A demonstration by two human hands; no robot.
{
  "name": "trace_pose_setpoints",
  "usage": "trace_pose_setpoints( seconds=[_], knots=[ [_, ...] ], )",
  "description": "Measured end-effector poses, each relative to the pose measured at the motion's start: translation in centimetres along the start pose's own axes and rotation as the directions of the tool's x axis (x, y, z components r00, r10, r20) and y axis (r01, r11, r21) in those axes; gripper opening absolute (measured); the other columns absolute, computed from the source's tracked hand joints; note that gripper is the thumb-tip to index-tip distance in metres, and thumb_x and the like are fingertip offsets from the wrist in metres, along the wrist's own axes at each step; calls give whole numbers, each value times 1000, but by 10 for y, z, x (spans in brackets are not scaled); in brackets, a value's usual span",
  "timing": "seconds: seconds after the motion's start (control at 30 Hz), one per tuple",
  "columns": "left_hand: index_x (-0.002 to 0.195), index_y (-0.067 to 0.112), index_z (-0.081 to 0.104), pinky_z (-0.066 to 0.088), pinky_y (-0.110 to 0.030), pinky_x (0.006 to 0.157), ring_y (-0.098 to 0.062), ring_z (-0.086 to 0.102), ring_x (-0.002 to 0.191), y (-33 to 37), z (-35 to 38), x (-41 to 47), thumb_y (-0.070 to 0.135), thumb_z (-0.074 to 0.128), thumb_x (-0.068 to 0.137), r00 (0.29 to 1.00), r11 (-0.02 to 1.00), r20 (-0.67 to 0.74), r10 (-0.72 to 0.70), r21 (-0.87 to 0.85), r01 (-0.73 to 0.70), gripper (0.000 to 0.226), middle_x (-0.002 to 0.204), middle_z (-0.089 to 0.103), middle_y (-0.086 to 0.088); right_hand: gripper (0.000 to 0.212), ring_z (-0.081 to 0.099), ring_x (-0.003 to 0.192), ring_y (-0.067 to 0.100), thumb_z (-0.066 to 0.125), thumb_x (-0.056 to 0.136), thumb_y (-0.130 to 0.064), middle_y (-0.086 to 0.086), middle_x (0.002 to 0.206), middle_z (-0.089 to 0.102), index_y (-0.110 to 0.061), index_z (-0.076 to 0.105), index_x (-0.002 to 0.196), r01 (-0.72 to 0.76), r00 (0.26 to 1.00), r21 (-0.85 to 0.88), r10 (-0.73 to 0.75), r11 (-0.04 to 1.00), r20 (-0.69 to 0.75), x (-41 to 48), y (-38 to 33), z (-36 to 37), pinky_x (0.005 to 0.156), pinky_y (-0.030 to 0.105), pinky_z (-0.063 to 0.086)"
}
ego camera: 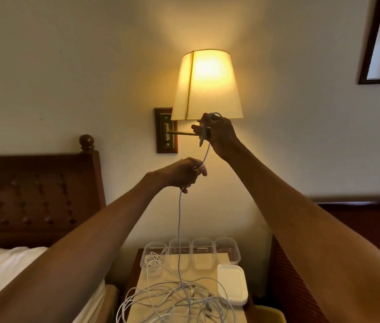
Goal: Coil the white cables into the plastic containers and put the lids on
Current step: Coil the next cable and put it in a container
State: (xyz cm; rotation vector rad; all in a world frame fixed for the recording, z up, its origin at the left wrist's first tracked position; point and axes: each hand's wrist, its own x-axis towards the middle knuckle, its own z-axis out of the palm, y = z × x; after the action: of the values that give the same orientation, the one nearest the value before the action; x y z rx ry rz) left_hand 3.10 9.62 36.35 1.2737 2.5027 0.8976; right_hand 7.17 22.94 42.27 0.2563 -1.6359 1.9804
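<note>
The cables [184,294] and lids [232,283] are white; the containers [202,249] clear. The lampshade [207,85] glows cream-yellow; the headboard [33,194] is dark brown.

Containers [202,247] behind cable tangle [177,297]; lids [232,284] right; bed [5,264] left.

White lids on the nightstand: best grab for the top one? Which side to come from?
Pinch the top lid across its narrow width, on the two long edges, coming from above and the right. It lies flat, rim rounded, and the tangled cables lie close on its left. Likely a job for the right hand, which is gripping the cable coil for now.
</note>
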Motion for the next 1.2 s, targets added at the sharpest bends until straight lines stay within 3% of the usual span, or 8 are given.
trace_pose_setpoints(
  seconds=[0.27,0.37,0.47,0.6,0.77,0.9,1.07,1.2],
  knots=[
    [118,21,65,52,-26,62,-14,57,71,17,-20,-17,16,52,101,998,967,43,35,250,-44,22,89,60,-2,25,65,104,33,47,102,-15,18,115,60,3,53,119,-13,1000,-136,13,991,-3,-13,14,-32,87,33,55],
    [120,17,67,50,-26,66,-16,59,77,30,-24,-20,15,54,99,994,940,52,97,323,-109,24,96,63,-1,31,60,115,39,46,102,-16,23,120,59,6,52,124,-78,997,-338,77,938,-17,-20,31,-39,93,42,52],
    [112,12,71,46,-29,63,-18,57,72,36,-29,-19,20,58,97,983,922,-22,182,352,-163,21,86,66,-3,30,53,117,48,46,101,-11,37,124,54,12,54,118,-172,984,-478,172,861,-45,-30,45,-43,99,51,46],
    [105,13,75,47,-25,63,-14,62,71,34,-36,-12,19,65,94,969,907,-83,231,379,-184,17,85,70,3,17,66,101,34,41,103,-12,26,113,59,0,51,100,-235,935,-462,328,855,131,-43,53,-42,92,40,52],
    [98,13,75,59,-24,66,-11,69,71,19,-44,-4,22,75,87,949,922,-164,270,329,-205,14,87,72,2,45,67,70,17,24,107,-20,26,112,66,9,58,107,-364,826,-461,509,809,241,-56,60,-46,67,21,55],
    [101,14,75,57,-26,68,-11,68,73,-10,-37,2,22,72,89,941,935,-228,252,306,-176,15,86,70,3,60,51,50,11,19,106,-39,17,90,64,6,58,103,-505,759,-247,562,827,329,-68,61,-48,52,18,44],
    [100,12,73,52,-26,66,-15,62,75,-40,-12,2,14,58,98,918,984,-356,175,100,-149,15,84,66,-3,39,34,40,7,29,105,-27,0,61,50,3,53,112,-512,791,30,457,859,406,-73,55,-56,46,15,34],
    [95,9,65,50,-35,66,-20,55,69,-49,19,7,14,42,104,933,990,-357,52,-103,-95,25,77,60,-8,40,42,49,7,31,106,-26,1,69,50,4,50,124,-463,869,317,354,828,346,-69,48,-57,50,16,44]
  ],
)
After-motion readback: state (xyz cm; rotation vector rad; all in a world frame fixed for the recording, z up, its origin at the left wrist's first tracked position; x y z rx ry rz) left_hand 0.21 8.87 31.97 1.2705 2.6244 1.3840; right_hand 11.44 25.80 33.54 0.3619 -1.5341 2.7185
